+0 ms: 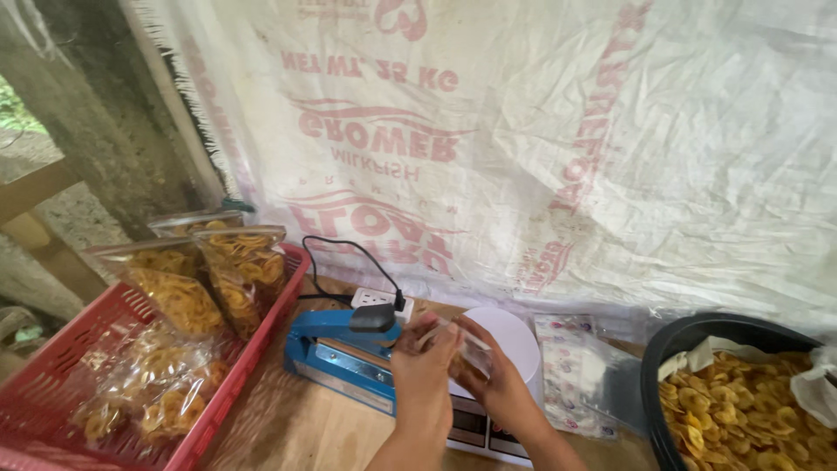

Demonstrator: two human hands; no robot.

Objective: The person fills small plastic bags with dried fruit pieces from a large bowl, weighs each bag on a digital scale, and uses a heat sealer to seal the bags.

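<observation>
A small clear plastic bag [462,347] is pinched between the left hand [425,366] and the right hand [497,379], held just above the white digital scale [510,349]. The scale's front panel carries a dark screen strip [466,426], partly hidden by the wrists. Just right of the scale lies a flat stack of empty clear printed pouches [571,375] on the surface. Well to the left of the scale, sealed clear bags of yellow chips [231,270] stand upright at the far end of a red plastic crate [235,384], with more such filled bags lying flat [148,384] nearer in the crate. Behind the scale hangs a white woven sack sheet with pink print [523,148], seen reversed.
</observation>
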